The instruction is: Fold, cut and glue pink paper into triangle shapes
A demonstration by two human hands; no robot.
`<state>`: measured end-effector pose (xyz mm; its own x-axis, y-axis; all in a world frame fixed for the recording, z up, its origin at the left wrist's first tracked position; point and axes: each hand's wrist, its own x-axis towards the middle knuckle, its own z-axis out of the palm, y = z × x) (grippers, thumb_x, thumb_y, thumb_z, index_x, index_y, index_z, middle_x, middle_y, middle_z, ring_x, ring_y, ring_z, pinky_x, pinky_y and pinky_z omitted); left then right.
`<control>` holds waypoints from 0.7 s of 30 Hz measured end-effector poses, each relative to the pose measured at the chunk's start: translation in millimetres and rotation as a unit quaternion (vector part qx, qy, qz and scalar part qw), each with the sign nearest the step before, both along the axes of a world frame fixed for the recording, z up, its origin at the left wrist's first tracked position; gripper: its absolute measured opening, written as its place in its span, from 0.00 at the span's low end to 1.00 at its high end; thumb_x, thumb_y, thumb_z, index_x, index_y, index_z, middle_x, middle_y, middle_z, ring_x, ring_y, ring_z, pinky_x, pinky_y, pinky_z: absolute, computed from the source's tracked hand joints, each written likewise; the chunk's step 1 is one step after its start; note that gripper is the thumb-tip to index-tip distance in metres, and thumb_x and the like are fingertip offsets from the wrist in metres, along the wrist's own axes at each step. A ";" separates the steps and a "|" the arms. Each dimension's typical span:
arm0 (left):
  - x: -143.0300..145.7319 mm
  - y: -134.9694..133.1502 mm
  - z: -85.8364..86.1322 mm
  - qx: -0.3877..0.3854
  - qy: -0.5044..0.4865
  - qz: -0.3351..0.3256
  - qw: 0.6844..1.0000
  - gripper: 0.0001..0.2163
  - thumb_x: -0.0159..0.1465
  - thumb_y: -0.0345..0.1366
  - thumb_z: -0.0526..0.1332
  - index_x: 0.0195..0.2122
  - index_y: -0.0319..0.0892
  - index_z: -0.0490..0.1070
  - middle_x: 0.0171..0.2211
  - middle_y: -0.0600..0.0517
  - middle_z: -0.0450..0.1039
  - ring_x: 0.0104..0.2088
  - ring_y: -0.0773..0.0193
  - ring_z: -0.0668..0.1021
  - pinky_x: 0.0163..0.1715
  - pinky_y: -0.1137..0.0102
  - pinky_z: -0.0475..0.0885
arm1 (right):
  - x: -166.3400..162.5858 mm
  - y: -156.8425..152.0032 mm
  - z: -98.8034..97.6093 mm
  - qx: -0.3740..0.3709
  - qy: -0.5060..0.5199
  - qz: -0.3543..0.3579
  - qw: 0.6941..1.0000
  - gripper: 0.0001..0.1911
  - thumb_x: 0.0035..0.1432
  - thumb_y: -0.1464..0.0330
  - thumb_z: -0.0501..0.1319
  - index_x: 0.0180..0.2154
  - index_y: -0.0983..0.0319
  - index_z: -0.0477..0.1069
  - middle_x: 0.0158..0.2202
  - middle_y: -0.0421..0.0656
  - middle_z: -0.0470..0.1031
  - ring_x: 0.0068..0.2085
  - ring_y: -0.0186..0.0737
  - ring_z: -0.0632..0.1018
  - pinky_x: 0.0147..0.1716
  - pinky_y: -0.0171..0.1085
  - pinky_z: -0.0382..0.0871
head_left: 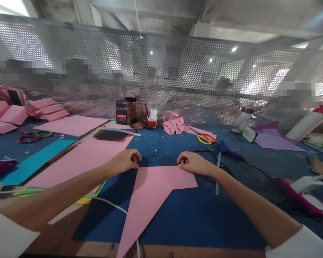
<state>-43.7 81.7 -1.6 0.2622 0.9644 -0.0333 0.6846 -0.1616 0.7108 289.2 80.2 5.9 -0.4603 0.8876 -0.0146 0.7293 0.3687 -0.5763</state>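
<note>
A cut piece of pink paper (150, 190), wide at the top and tapering to a point towards me, lies over the blue mat. My left hand (126, 160) has its fingers curled in a pinch at the paper's top left corner. At the right end of the same top edge, my right hand (194, 162) pinches the paper between thumb and bent fingers. Small dark bits (155, 150) are scattered on the blue surface beyond the sheet, between both hands.
A blue glue gun (227, 149) with its cord and scissors with red and yellow handles (205, 138) lie right of centre. Larger pink sheets (97, 154) and a teal strip (40, 157) are on the left. A white cable (110, 202) runs under the pink piece. Perforated metal panels stand behind.
</note>
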 end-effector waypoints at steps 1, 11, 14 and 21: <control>-0.3 -0.9 -0.2 0.004 0.001 0.001 1.000 0.12 0.45 0.38 0.64 0.32 0.42 0.72 0.22 0.57 0.68 0.26 0.62 0.72 0.26 0.70 0.62 | 0.0 0.0 -0.6 0.001 0.000 0.000 1.000 0.08 0.53 0.70 0.62 0.37 0.62 0.76 0.34 0.42 0.78 0.33 0.37 0.76 0.31 0.33 0.65; 15.6 -21.3 13.2 0.092 -0.002 0.008 0.996 0.13 0.58 0.45 0.61 0.39 0.43 0.74 0.35 0.50 0.77 0.39 0.54 0.77 0.41 0.64 0.69 | -3.2 -12.8 13.0 0.046 0.011 0.000 0.999 0.07 0.60 0.67 0.61 0.38 0.61 0.76 0.40 0.44 0.77 0.37 0.38 0.76 0.37 0.36 0.66; 21.3 -25.7 14.5 0.112 0.002 -0.002 0.994 0.13 0.61 0.46 0.61 0.41 0.44 0.75 0.43 0.48 0.78 0.46 0.51 0.76 0.47 0.62 0.69 | -12.6 -29.9 22.1 0.084 0.018 0.059 0.995 0.15 0.58 0.60 0.66 0.45 0.59 0.75 0.46 0.44 0.75 0.43 0.41 0.75 0.44 0.38 0.67; 20.0 -39.6 10.6 0.126 -0.015 0.012 0.992 0.14 0.67 0.48 0.56 0.44 0.46 0.74 0.46 0.49 0.77 0.48 0.53 0.76 0.50 0.63 0.69 | -27.4 -55.4 23.1 0.107 -0.031 0.216 0.970 0.28 0.58 0.54 0.67 0.55 0.61 0.71 0.55 0.49 0.72 0.56 0.48 0.70 0.57 0.44 0.63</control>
<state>-23.6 42.1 9.0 0.2371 0.9471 0.2162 0.6697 -0.3206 0.6699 261.8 24.8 29.0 -0.7946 0.5973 0.1085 0.5105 0.7541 -0.4131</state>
